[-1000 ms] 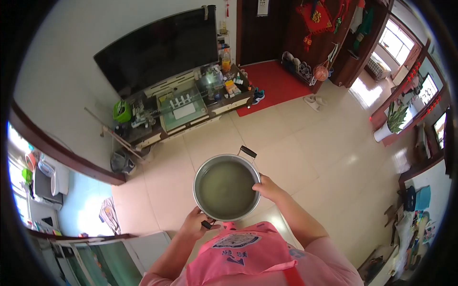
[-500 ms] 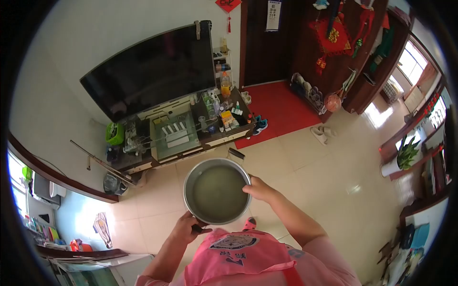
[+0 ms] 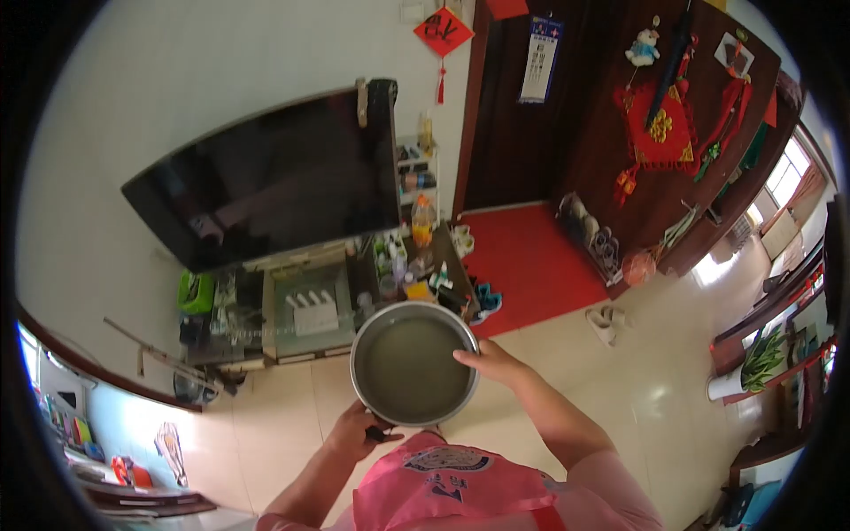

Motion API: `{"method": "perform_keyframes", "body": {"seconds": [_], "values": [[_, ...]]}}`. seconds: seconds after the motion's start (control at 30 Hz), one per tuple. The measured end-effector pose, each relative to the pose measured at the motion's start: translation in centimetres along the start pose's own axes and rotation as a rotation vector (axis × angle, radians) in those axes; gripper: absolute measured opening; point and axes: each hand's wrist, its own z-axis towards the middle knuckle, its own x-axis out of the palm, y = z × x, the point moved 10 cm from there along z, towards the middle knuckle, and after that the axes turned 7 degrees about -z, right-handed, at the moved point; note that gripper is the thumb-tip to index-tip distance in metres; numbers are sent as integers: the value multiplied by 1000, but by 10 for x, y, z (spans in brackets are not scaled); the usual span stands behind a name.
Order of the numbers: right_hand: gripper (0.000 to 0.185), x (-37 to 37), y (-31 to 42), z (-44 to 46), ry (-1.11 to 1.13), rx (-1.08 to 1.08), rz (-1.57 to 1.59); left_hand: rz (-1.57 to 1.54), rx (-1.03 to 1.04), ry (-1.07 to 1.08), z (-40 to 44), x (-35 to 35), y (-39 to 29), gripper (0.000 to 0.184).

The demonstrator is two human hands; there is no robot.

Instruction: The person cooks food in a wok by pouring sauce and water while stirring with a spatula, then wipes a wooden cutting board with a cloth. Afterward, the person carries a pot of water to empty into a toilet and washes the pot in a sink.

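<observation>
A round metal pot with cloudy, greyish-green liquid in it is held level in front of my body. My left hand is closed at the pot's near left side, by a black handle; its fingers are partly hidden under the pot. On the right side, my right hand grips the rim, thumb over the edge and the other fingers out of sight below. Below the pot is the pink apron I wear.
Ahead stands a low TV cabinet crowded with bottles and small items, under a large television. A red mat lies by the dark door. Slippers rest on the tiled floor; a potted plant is at right.
The camera view has tilted up, so the door and wall hangings show more fully. The pot appears closer to the cabinet, still held in both hands, and its far handle no longer shows.
</observation>
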Motion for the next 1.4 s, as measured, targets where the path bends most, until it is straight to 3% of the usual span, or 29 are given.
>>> {"method": "perform_keyframes", "body": {"seconds": [0.17,0.27,0.33,0.63,0.83,1.0,1.03,1.17,1.3,1.4], "values": [[58,-105,62,80,-47,-106,56,-30,34,2,75,79,-98,51],[65,-194,57,142,-232,-128,200,-24,51,-32,126,105,-141,50],[74,-256,101,163,-291,-273,-9,-17,64,-23,157,121,-166,51],[57,-466,281,327,-498,-759,-703,-102,173,-149,291,231,-265,51],[55,-552,384,480,-629,-1015,-1111,-226,263,-143,383,284,-304,49],[57,-592,437,587,-807,-979,-1360,-296,265,-172,423,328,-326,40],[61,-595,447,609,-817,-943,-1421,-170,334,-207,422,340,-339,38],[65,-610,479,659,-877,-860,-1521,-322,271,-225,440,349,-348,40],[67,-627,501,702,-939,-825,-1536,-381,312,-170,466,346,-353,45],[66,-639,515,721,-951,-861,-1489,-387,343,-253,465,349,-360,48]]}}
